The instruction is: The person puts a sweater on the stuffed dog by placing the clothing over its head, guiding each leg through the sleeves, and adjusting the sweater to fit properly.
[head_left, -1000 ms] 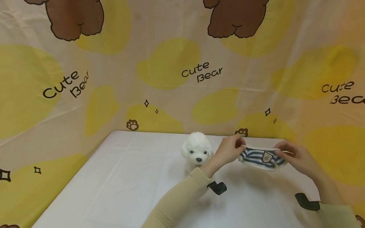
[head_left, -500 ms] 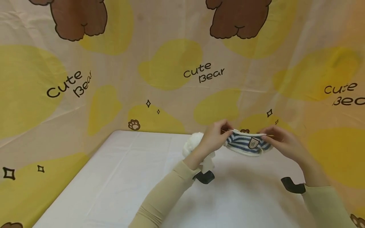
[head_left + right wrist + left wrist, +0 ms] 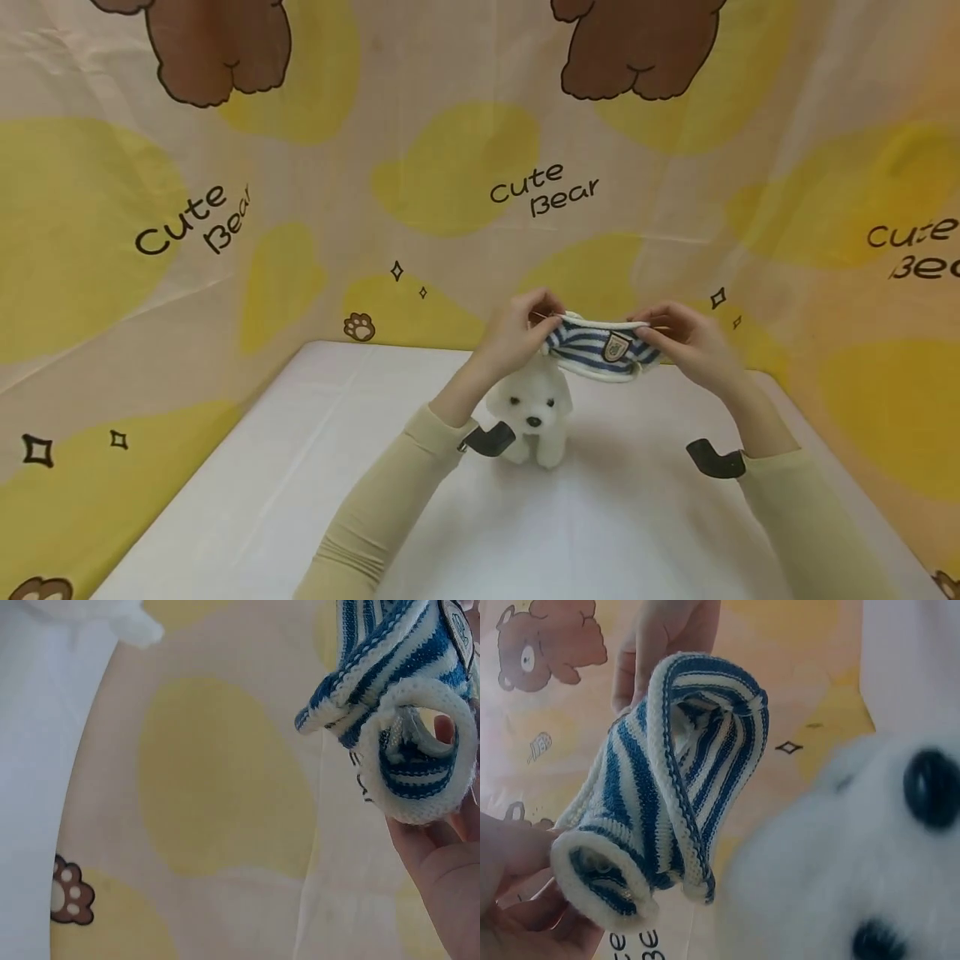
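Stretched between both hands is a small blue-and-white striped knitted sweater (image 3: pixel 588 348) with a shield badge on it. My left hand (image 3: pixel 513 333) pinches one end of its white upper edge, and my right hand (image 3: pixel 688 340) pinches the other. A white plush dog (image 3: pixel 531 400) stands on the table below, facing me; the left hand and sweater overlap the top of its head. In the left wrist view, a cuffed opening of the sweater (image 3: pixel 641 787) sits by the left fingers. The right wrist view shows another cuffed opening near the right hand (image 3: pixel 457 877).
A white-covered table (image 3: pixel 300 467) lies under the arms. Behind and beside it hangs a beige and yellow cloth (image 3: pixel 435 183) printed with bears and lettering. Each wrist carries a black camera mount (image 3: pixel 491 439).
Both hands have moved left and upward with the sweater, from the dog's right side to above its head. The dog's face, hidden half a second ago, shows again.
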A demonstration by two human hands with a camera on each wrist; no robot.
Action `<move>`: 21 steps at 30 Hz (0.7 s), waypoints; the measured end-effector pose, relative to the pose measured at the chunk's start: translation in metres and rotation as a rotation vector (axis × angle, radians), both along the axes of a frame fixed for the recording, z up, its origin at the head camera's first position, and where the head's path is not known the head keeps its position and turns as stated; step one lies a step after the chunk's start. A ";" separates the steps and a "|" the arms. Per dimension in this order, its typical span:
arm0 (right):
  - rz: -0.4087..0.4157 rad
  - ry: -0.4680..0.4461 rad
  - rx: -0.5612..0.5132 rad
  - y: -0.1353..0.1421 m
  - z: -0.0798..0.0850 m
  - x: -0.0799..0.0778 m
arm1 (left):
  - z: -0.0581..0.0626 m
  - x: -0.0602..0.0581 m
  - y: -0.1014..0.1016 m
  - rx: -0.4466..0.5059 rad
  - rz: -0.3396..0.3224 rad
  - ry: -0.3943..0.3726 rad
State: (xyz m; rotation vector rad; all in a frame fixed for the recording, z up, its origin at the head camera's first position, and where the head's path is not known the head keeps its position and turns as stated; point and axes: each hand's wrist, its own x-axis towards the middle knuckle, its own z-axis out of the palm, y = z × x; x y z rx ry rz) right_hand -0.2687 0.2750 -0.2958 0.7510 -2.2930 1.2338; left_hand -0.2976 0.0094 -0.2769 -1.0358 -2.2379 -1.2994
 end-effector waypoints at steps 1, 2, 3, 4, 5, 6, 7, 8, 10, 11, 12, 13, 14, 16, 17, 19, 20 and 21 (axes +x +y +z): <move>-0.004 -0.004 0.000 -0.004 0.001 -0.002 | 0.002 -0.001 -0.003 0.004 0.004 0.004; -0.012 -0.009 0.000 -0.007 0.002 -0.004 | 0.003 -0.001 -0.007 0.007 0.008 0.009; -0.023 -0.013 0.005 -0.011 0.002 -0.005 | 0.004 -0.002 -0.010 0.008 0.017 0.008; -0.033 -0.017 0.011 -0.014 0.003 -0.006 | 0.005 -0.002 -0.014 0.010 0.024 0.006; -0.041 -0.020 0.020 -0.018 0.003 -0.007 | 0.006 -0.003 -0.017 0.012 0.033 0.001; -0.042 -0.027 0.027 -0.022 0.004 -0.009 | 0.006 -0.003 -0.021 0.014 0.042 -0.003; -0.042 -0.030 0.034 -0.026 0.004 -0.010 | 0.006 -0.003 -0.025 0.019 0.048 -0.008; -0.041 -0.033 0.040 -0.029 0.004 -0.011 | 0.006 -0.003 -0.028 0.022 0.059 -0.013; -0.022 -0.038 0.047 -0.036 0.004 -0.014 | 0.005 -0.004 -0.036 0.029 0.075 -0.021; -0.008 -0.042 0.045 -0.040 0.004 -0.015 | 0.005 -0.005 -0.039 0.031 0.082 -0.022; 0.001 -0.045 0.044 -0.043 0.004 -0.016 | 0.003 -0.006 -0.042 0.034 0.086 -0.023; 0.009 -0.044 0.044 -0.047 0.004 -0.017 | 0.002 -0.007 -0.046 0.034 0.089 -0.025; 0.016 -0.045 0.046 -0.050 0.003 -0.019 | 0.001 -0.008 -0.049 0.033 0.093 -0.026; 0.030 -0.045 0.051 -0.057 0.003 -0.019 | -0.003 -0.010 -0.054 0.027 0.097 -0.025; 0.038 -0.045 0.054 -0.060 0.003 -0.019 | -0.004 -0.011 -0.056 0.023 0.103 -0.024; 0.051 -0.034 0.072 -0.068 0.005 -0.015 | -0.008 -0.011 -0.061 0.016 0.112 -0.024; 0.058 -0.036 0.076 -0.071 0.006 -0.013 | -0.010 -0.012 -0.063 0.016 0.116 -0.026; 0.068 -0.042 0.077 -0.074 0.007 -0.011 | -0.012 -0.011 -0.065 0.014 0.119 -0.028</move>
